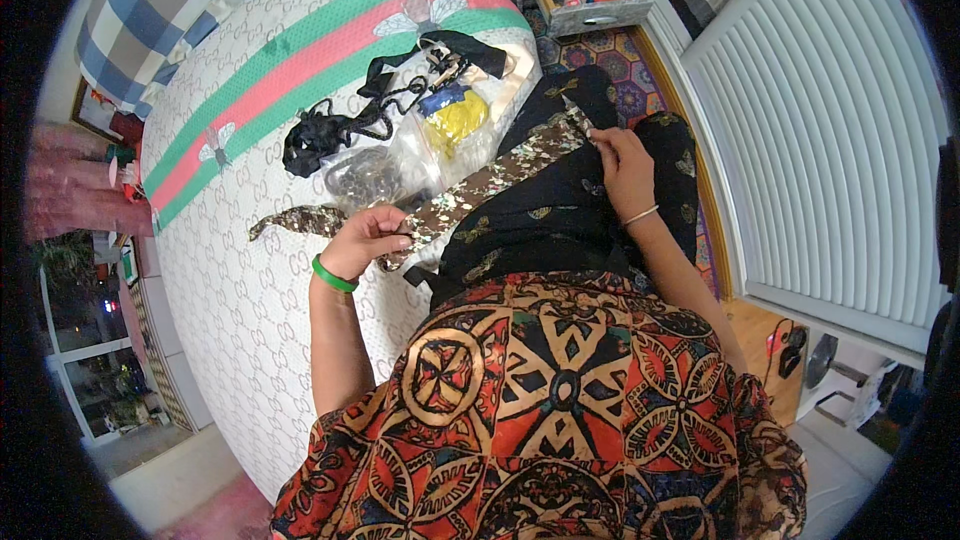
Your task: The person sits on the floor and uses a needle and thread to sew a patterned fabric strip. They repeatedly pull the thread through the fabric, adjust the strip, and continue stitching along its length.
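A brown floral fabric strip (491, 181), perhaps a sash or belt, stretches flat across my lap. My left hand (369, 238), with a green wristband, pinches it near the bed's side. At the strip's pointed far end, my right hand (625, 165) grips the edge between thumb and fingers. Past my left hand, a bunched tail of the same cloth (300, 220) lies on the bed. Just beyond the strip sit a clear plastic bag with dark contents (367, 176) and a bag with yellow and blue contents (457, 114).
Black cords and ribbons (322, 135) lie tangled on the white patterned bedspread (247, 315). An open drawer (592, 11) holding small items stands beyond my knees. A white louvred door (817, 135) is on the right. A checked pillow (165, 7) rests at far left.
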`<state>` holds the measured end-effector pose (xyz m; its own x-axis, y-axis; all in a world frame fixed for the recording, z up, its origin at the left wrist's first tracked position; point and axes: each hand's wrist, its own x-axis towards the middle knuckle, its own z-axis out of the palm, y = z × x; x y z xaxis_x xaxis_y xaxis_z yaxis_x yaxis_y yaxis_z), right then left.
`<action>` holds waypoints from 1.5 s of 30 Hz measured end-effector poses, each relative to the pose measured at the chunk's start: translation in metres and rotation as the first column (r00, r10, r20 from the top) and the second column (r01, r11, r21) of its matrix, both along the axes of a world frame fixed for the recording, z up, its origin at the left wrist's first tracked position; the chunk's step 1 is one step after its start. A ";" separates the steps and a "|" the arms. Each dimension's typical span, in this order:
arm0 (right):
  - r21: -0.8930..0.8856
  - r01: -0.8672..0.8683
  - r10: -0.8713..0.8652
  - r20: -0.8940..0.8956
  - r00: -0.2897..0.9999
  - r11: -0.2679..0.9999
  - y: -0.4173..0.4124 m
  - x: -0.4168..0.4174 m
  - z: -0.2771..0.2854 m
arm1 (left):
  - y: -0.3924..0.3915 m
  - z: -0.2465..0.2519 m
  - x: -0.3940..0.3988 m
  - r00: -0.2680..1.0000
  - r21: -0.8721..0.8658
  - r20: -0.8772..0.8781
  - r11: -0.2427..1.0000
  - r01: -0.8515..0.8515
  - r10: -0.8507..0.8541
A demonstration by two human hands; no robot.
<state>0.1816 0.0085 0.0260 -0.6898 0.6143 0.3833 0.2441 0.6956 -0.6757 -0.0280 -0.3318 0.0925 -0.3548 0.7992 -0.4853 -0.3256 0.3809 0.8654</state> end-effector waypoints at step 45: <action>-0.112 0.105 -0.085 0.166 0.982 0.988 0.025 0.011 -0.018 | -0.003 -0.009 0.023 0.994 0.001 0.099 0.999 -0.044 0.044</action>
